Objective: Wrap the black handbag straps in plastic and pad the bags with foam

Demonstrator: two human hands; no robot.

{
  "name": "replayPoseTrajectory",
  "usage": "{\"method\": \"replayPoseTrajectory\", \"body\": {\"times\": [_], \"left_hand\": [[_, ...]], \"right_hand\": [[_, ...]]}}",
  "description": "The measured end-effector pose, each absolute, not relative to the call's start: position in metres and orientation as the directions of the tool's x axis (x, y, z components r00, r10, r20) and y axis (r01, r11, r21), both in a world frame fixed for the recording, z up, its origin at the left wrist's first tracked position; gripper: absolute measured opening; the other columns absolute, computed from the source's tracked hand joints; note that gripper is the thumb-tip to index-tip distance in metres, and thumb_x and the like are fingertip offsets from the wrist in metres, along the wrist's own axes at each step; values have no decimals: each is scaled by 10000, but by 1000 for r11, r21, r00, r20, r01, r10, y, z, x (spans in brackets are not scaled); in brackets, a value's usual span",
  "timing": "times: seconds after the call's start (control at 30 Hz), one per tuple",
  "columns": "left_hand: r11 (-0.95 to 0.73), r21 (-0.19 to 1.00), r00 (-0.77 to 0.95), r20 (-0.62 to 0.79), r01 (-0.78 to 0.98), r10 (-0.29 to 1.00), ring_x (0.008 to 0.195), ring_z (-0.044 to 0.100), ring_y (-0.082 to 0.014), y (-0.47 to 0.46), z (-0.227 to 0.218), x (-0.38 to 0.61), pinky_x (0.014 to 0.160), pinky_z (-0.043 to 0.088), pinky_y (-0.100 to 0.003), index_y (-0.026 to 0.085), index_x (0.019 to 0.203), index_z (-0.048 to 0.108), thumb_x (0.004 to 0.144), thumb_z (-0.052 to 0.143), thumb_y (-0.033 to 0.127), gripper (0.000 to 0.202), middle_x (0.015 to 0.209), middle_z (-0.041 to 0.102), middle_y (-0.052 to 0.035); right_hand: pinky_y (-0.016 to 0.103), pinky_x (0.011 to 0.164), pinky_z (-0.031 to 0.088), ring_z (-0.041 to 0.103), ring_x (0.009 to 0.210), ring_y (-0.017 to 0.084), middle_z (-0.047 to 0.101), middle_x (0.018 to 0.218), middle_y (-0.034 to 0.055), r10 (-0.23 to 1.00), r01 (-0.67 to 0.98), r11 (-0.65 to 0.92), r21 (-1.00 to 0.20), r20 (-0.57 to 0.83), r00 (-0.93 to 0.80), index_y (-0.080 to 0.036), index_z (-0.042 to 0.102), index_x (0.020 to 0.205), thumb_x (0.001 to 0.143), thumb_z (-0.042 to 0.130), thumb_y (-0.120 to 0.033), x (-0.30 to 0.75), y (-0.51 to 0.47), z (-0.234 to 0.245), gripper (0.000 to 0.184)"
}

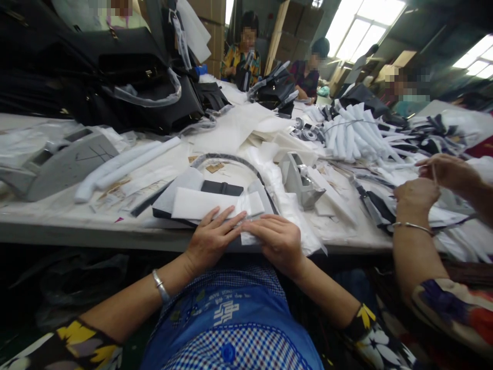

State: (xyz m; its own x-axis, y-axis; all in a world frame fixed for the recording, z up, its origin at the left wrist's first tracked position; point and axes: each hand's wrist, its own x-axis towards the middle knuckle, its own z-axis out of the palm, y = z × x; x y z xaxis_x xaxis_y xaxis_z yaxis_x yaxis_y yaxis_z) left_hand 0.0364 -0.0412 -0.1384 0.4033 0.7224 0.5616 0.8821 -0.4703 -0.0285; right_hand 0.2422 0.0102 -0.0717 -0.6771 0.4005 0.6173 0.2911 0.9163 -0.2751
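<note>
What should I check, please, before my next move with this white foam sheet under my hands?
1. Left hand and right hand flat on the white foam sheet: ok.
2. Sheet covering the black piece: far end shows, not ok.
3. Tape dispenser standing just beyond the right hand: ok.
4. Co-worker's hand apart from the sheet: ok.
5. Fold under the palms: hidden, cannot tell.

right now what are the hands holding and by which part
The left hand lies flat on the near edge of the thin white foam sheet; the right hand covers its near right corner, grip unclear.
</note>
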Motion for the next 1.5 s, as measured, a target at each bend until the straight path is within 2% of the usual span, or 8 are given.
{"method": "replayPoseTrajectory", "body": {"times": [0.2, 0.43, 0.57, 0.73, 1.0, 1.13, 1.37, 1.5], "left_hand": [[-462, 64, 317, 643, 885, 697, 1294, 556, -237, -40, -140, 40, 1135, 355, -460, 224, 1144, 678, 976, 473, 117, 285, 1387, 612, -84], [-554, 131, 305, 720, 822, 624, 1254, 587, -237, -37, -145, 40, 1073, 401, -384, 159, 1165, 661, 983, 471, 93, 271, 1173, 730, -41], [-567, 143, 298, 733, 811, 611, 1206, 621, -238, -36, -139, 39, 1011, 437, -371, 122, 1130, 667, 994, 433, 80, 275, 1126, 738, -66], [-573, 190, 282, 722, 797, 632, 1187, 631, -218, -35, -133, 40, 1008, 434, -354, 105, 1103, 664, 1008, 399, 85, 283, 1089, 737, -74], [-544, 175, 307, 668, 820, 678, 1212, 610, -218, -36, -133, 39, 1030, 426, -373, 170, 1258, 640, 1023, 354, 125, 373, 1153, 715, -79], [-509, 127, 310, 661, 851, 683, 1295, 548, -243, -36, -131, 41, 1058, 407, -392, 200, 1246, 664, 1026, 335, 159, 398, 1397, 597, -120], [-480, 23, 375, 592, 877, 713, 1304, 543, -222, -36, -132, 39, 1079, 366, -382, 235, 1314, 628, 1001, 270, 109, 491, 1446, 562, -68], [-496, -73, 451, 549, 865, 704, 1331, 516, -211, -35, -135, 32, 1095, 337, -376, 259, 1364, 588, 987, 287, 110, 504, 1468, 540, -51]], "right_hand": [[327, 872, 517, 725, 923, 184, 779, 972, 34, 482, 364, 876, -316, 569, -666, -207, 745, 1042, 745, 480, 7, 229, 41, -73, 452], [339, 869, 505, 630, 954, 210, 758, 857, 7, 580, 453, 815, -361, 503, -641, -237, 760, 951, 817, 560, -10, 218, 56, -85, 331], [353, 908, 484, 591, 980, 208, 727, 1012, 18, 634, 483, 773, -412, 453, -627, -250, 762, 859, 839, 665, -75, 214, 62, -85, 202], [302, 838, 471, 613, 914, 170, 661, 953, 17, 797, 592, 580, -559, 236, -557, -219, 719, 755, 799, 779, -188, 207, 71, -83, 81], [236, 607, 307, 526, 659, 117, 568, 732, -60, 870, 777, 432, -458, -16, -493, -216, 584, 896, 760, 814, -317, 198, 91, -76, 286], [233, 608, 301, 525, 632, 110, 571, 703, -71, 875, 765, 418, -490, -7, -483, -226, 574, 914, 802, 770, -273, 196, 95, -79, 230], [234, 673, 445, 580, 672, 106, 634, 860, -23, 815, 582, 511, -633, 140, -563, -213, 627, 918, 818, 743, -232, 215, 97, -67, 154], [274, 848, 515, 660, 873, 158, 691, 959, 28, 899, 586, 436, -683, 297, -322, -209, 662, 990, 898, 646, -280, 281, 118, -38, 118]]}}
